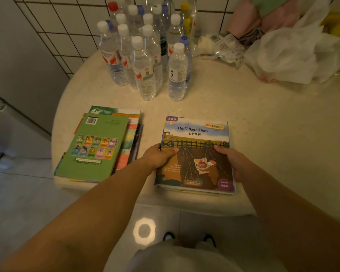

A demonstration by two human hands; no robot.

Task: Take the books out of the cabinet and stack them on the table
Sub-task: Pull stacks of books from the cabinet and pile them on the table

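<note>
Hands are gripping a thin stack of colourful picture books (196,154) on the round cream counter (263,124): left hand (161,156) and right hand (231,160) curling over opposite long edges, beside the green-covered book pile (98,146) lying to the left.

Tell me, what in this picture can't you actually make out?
All in the head view:
- Cabinet: out of frame.
- Books under The Village Show: only page edges show, the cover hides them.
- Books under the green book: mostly covered.
- Fingers of left hand and right hand: tucked beneath the stack; only thumbs show.
- White plastic bag: contents hidden.
- Small print on the water bottles: too small, blurred.
</note>
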